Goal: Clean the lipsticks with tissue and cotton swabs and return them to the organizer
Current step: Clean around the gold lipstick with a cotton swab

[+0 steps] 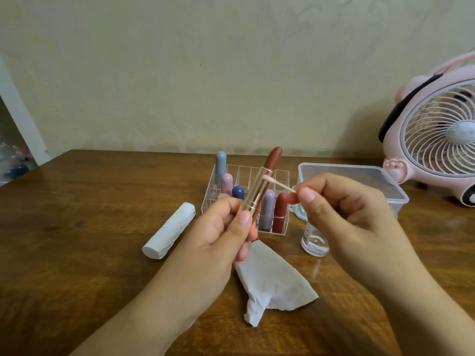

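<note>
I am holding the uncapped rose-gold brick-red lipstick (259,191) in my left hand (221,235) above the wooden table's (77,227) middle, while my right hand (344,214) is pinching a wooden cotton swab (279,185) against its metal collar. Cleaning is underway; six capped lipsticks are standing in the clear acrylic organizer (281,176) at the back edge, and this one is still waiting for its return.

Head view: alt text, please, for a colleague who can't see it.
The left hand grips an uncapped brown-red lipstick while the right hand pinches a cotton swab against its gold tube. Behind stand a clear organizer of capped lipsticks; a tissue lies below.
</note>
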